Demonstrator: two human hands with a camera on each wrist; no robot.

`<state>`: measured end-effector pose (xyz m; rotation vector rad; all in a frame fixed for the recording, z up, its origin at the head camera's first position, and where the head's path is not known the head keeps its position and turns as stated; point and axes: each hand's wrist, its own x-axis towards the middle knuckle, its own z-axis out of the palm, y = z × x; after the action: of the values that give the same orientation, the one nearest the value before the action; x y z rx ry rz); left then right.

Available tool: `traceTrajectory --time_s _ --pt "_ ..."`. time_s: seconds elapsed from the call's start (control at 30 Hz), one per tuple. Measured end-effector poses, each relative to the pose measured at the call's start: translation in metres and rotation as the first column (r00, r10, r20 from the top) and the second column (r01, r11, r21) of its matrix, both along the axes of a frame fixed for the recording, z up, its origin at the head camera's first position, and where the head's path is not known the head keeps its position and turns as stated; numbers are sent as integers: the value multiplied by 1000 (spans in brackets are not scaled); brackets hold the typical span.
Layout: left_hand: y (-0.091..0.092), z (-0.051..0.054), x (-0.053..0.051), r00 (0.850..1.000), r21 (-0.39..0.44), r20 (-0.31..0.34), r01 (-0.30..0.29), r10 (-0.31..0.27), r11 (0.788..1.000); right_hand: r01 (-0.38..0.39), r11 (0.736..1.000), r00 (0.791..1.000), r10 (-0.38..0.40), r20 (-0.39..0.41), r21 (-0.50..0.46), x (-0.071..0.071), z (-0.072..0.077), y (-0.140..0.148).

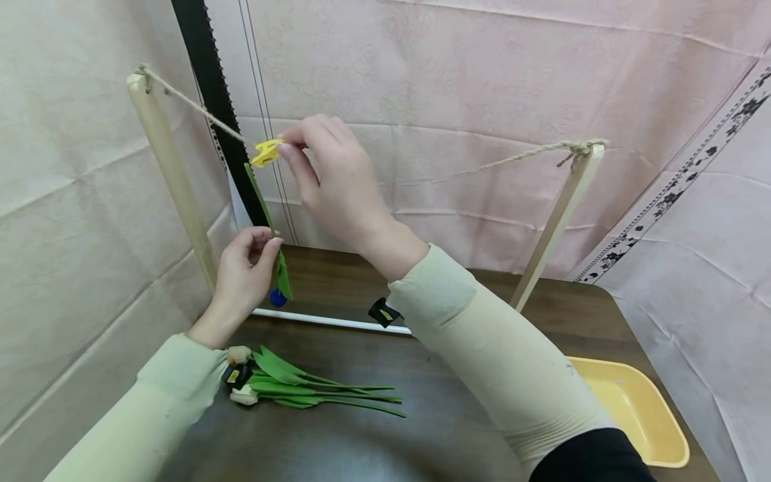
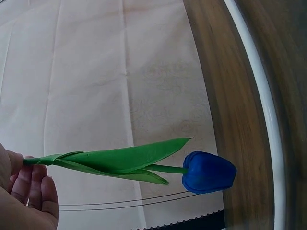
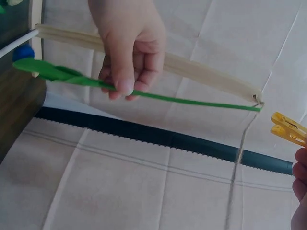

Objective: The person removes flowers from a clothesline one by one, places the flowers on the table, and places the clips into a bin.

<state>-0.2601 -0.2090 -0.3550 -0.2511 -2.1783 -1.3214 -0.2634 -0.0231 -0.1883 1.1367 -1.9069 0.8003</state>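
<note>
My left hand (image 1: 243,271) pinches the green stem of a blue artificial tulip between thumb and fingers. The tulip's blue bloom (image 2: 209,172) hangs downward, with its long green leaves (image 2: 120,158) just above it. Higher up, my right hand (image 1: 343,174) pinches a yellow clothespin (image 1: 266,152) by one end. The clothespin is close to the string (image 1: 199,107) and to the top end of the stem. In the right wrist view a gap separates the clothespin (image 3: 289,128) from the stem's tip (image 3: 256,108).
The string runs between two wooden posts (image 1: 171,171) (image 1: 557,227). A white bar (image 1: 328,321) crosses the tabletop low between them. Several tulips with pale blooms (image 1: 243,395) lie near my left sleeve. A yellow tray (image 1: 638,415) sits at the right.
</note>
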Motion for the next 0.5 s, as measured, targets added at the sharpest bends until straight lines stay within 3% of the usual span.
traceTrajectory --time_s 0.23,0.5 --pt "0 -3 3 1000 -32 -6 6 -7 999 21 1000 1000 -21 -16 -4 0 -11 21" --pt "5 -6 7 999 -85 -46 19 -23 996 -12 1000 999 13 -30 25 -4 -40 64"
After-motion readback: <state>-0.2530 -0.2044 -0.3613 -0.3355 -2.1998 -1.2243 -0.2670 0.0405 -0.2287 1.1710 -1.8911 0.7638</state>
